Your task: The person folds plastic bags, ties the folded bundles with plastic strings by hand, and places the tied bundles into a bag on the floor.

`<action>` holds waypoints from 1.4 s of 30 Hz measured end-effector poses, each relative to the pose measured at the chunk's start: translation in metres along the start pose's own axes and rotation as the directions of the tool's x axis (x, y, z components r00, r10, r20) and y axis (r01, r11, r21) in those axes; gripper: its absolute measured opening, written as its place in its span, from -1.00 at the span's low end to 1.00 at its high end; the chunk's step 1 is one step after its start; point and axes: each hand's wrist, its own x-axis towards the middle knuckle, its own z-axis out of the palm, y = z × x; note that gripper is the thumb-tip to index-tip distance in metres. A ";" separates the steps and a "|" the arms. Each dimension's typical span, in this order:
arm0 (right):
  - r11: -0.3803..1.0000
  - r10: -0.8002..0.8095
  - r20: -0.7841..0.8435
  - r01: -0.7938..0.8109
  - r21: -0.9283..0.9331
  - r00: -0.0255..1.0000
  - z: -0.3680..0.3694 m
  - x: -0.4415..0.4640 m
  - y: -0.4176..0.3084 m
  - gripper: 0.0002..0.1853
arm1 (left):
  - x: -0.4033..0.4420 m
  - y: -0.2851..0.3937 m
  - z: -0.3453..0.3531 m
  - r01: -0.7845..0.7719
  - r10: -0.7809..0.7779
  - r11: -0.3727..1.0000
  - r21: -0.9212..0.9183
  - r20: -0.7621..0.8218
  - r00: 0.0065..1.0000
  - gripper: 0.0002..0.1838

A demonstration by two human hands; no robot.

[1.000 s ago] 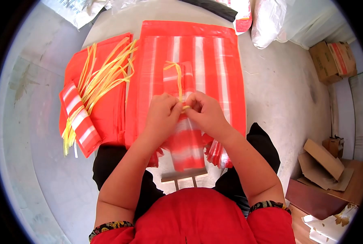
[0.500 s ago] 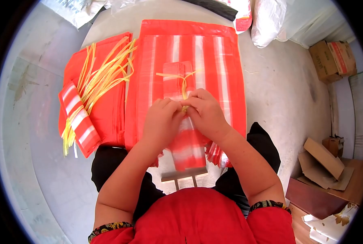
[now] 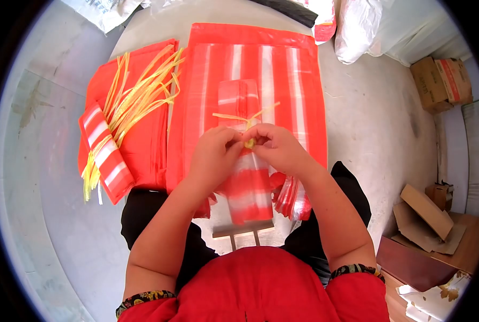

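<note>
A folded bundle of red-and-white striped plastic bags (image 3: pixel 245 188) lies lengthwise in front of me, on a larger flat stack of striped plastic bags (image 3: pixel 304 80). Around its middle runs a yellow plastic strip (image 3: pixel 250 121), its two loose ends spread out beyond my fingers. My left hand (image 3: pixel 216 152) pinches the strip from the left. From the right, my right hand (image 3: pixel 278 148) pinches it too, and the fingertips of both hands nearly meet over a small yellow knot or loop (image 3: pixel 249 143). My fingers partly hide the strip there.
On the left, a red stack of bags (image 3: pixel 148 139) carries loose yellow strips (image 3: pixel 137 102) and a smaller striped bundle (image 3: pixel 106 154) with a strip around it. Cardboard boxes (image 3: pixel 440 83) stand far right. An opened carton (image 3: pixel 427 220) sits lower right.
My hands have shifted slightly, with the right fingers now curled nearer the yellow knot. The strip's loose ends have swung, the right one reaching farther up and right.
</note>
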 end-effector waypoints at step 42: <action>0.909 -0.138 0.012 0.122 0.398 0.990 -0.008 -0.023 -0.027 -0.33 | -0.038 0.030 -0.057 0.605 -0.507 0.121 -0.787 0.476 0.719 -0.57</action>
